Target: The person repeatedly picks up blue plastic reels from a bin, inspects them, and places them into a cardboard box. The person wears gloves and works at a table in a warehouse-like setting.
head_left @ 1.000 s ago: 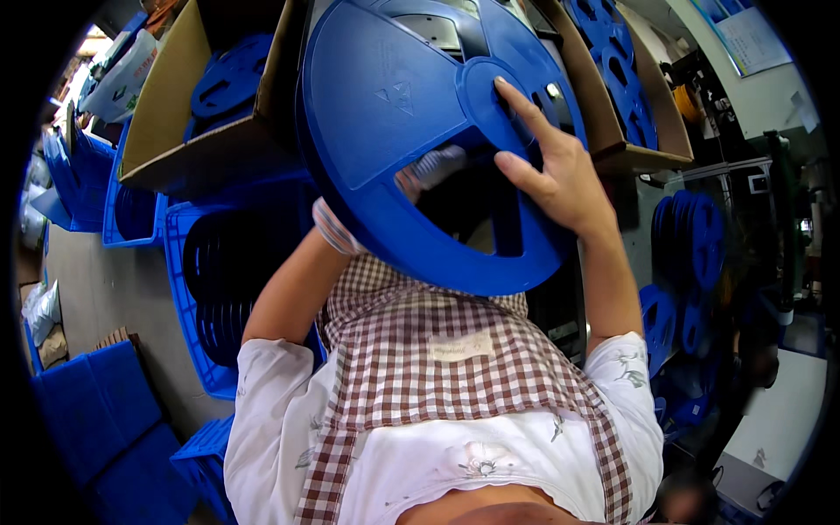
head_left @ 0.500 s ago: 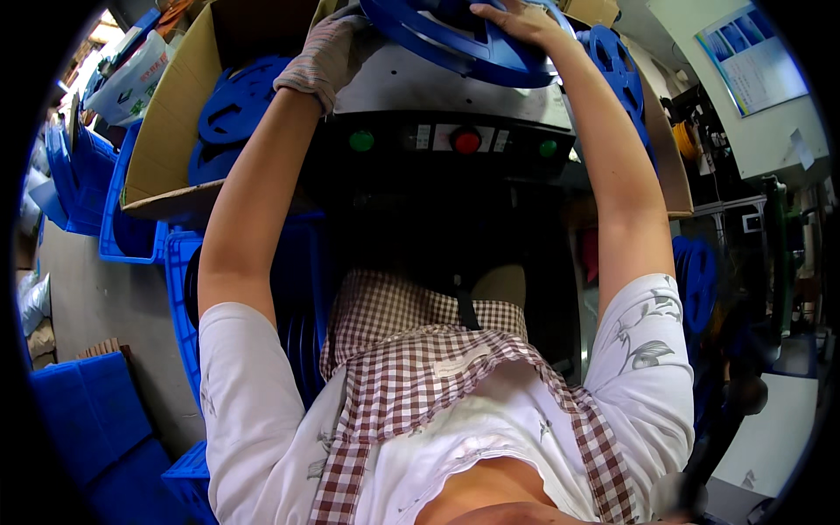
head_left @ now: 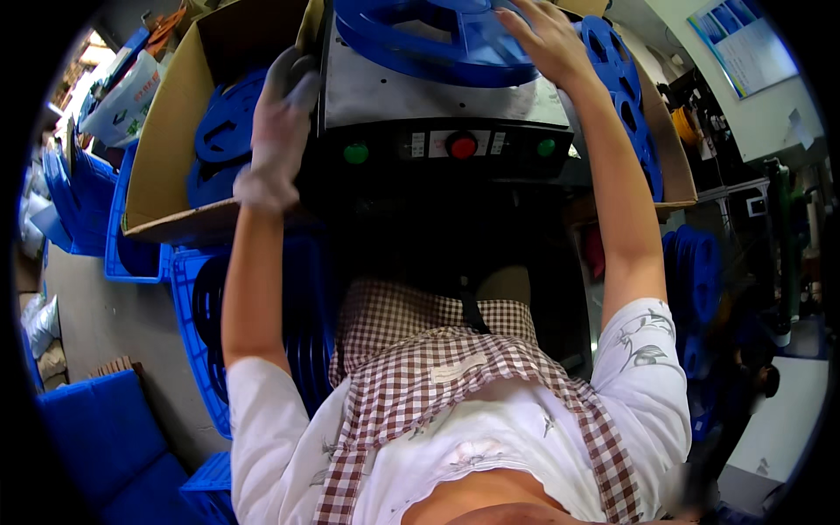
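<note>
A large blue plastic reel (head_left: 411, 54) with cut-out openings lies over the grey metal top of a machine (head_left: 385, 96), its far part cut off by the upper edge. My bare right hand (head_left: 551, 44) is at the reel's right side, fingers stretched and apart, a little blurred; whether the fingertips press on it is hard to tell. My left hand (head_left: 282, 122), in a pale glove with grey fingers, is off the reel. Blurred by motion, it hangs between the machine's left edge and a cardboard box (head_left: 162, 140), fingers up and apart, holding nothing.
More blue reels (head_left: 232, 127) lie in the left box, and others (head_left: 626, 96) stand in a box at right. The machine's front panel carries a red button (head_left: 461, 145) and green ones. A blue crate (head_left: 197, 324) with dark discs stands below left; blue bins (head_left: 105, 429) sit farther left.
My left hand has let go of the reel and moved left and down. The reel has shifted left. My right hand stays by its right side, with the fingers spread more.
</note>
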